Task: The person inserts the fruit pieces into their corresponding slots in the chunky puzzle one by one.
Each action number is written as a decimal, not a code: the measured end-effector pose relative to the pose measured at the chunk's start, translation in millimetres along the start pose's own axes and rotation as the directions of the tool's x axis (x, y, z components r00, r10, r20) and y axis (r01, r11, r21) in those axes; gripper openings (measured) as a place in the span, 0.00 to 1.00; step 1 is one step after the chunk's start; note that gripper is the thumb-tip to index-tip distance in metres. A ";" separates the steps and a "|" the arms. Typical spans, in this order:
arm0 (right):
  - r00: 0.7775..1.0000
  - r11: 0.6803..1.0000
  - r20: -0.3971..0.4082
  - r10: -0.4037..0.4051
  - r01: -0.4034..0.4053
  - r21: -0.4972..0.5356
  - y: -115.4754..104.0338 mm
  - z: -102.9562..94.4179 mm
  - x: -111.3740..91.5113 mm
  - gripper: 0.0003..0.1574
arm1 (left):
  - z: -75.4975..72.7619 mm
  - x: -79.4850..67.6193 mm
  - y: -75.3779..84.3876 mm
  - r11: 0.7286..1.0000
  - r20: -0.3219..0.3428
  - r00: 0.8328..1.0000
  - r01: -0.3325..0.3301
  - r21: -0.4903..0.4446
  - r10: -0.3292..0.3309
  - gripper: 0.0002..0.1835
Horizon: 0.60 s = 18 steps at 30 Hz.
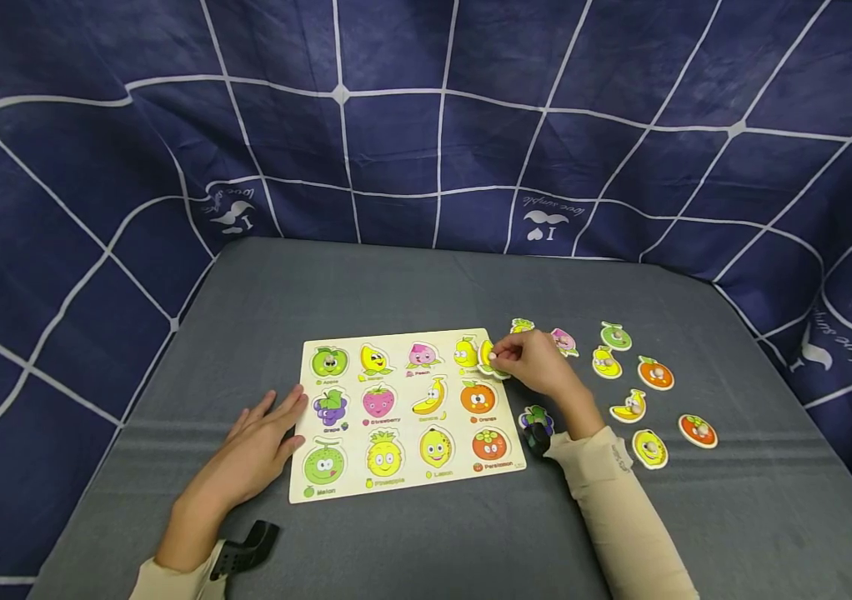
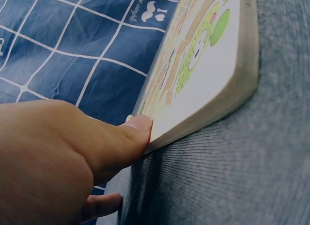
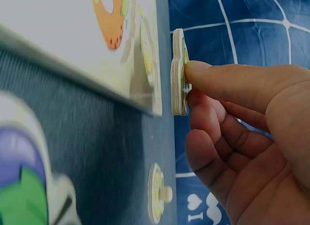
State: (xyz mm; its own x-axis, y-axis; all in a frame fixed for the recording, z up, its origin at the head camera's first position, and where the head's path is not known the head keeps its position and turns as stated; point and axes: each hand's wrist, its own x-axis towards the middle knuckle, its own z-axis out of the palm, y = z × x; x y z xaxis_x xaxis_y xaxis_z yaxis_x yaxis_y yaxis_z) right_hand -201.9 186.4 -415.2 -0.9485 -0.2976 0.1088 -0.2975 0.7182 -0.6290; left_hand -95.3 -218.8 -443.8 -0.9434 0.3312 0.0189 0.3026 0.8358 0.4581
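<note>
A pale puzzle board point(image 1: 396, 418) printed with fruit pictures lies on the grey cloth. Pinched between the thumb and fingers of my right hand point(image 1: 534, 362) is a yellow fruit puzzle piece point(image 1: 484, 357) with green at its base. The piece is tilted over the board's far right corner, beside the printed pear point(image 1: 465, 352). From the right wrist, its layered edge point(image 3: 177, 79) shows close to the board. My left hand point(image 1: 253, 450) rests along the board's left side, fingers extended, thumb point(image 2: 131, 133) touching the edge. A grape piece point(image 1: 533, 414) lies under my right wrist, partly hidden.
Several loose fruit pieces lie right of the board, among them an orange point(image 1: 655, 373), a banana point(image 1: 628, 407), a lemon point(image 1: 650, 449) and a persimmon point(image 1: 698, 431). A peach piece point(image 1: 564, 342) sits behind my right hand. Blue grid-patterned cloth point(image 1: 396, 142) walls the table's back and sides.
</note>
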 end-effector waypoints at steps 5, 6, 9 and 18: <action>1.000 1.000 0.000 -0.016 0.016 -0.005 -7.3 5.9 5.5 0.04 | -0.2 -0.4 0.0 1.000 -0.001 1.000 0.000 -0.001 0.000 0.30; 1.000 1.000 0.000 -0.016 0.016 -0.001 -8.5 7.3 6.5 0.04 | -0.1 -0.5 -0.1 1.000 0.000 1.000 0.000 0.000 0.000 0.30; 1.000 1.000 0.002 -0.015 0.015 0.014 -13.1 11.0 9.4 0.04 | 0.4 -0.6 -0.2 1.000 0.001 1.000 -0.001 0.001 0.001 0.30; 0.999 0.998 0.031 -0.040 0.038 0.056 -26.0 22.4 18.3 0.03 | 1.0 0.2 0.4 1.000 -0.006 1.000 -0.004 0.011 0.004 0.30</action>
State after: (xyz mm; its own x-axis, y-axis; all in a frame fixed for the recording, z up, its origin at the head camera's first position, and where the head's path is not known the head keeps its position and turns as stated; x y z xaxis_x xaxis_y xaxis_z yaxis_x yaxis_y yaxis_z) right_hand -209.1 148.2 -414.2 -0.9322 -0.3448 0.1100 -0.3264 0.6698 -0.6669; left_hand -95.2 -218.0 -444.5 -0.9430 0.3318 0.0256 0.3075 0.8395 0.4480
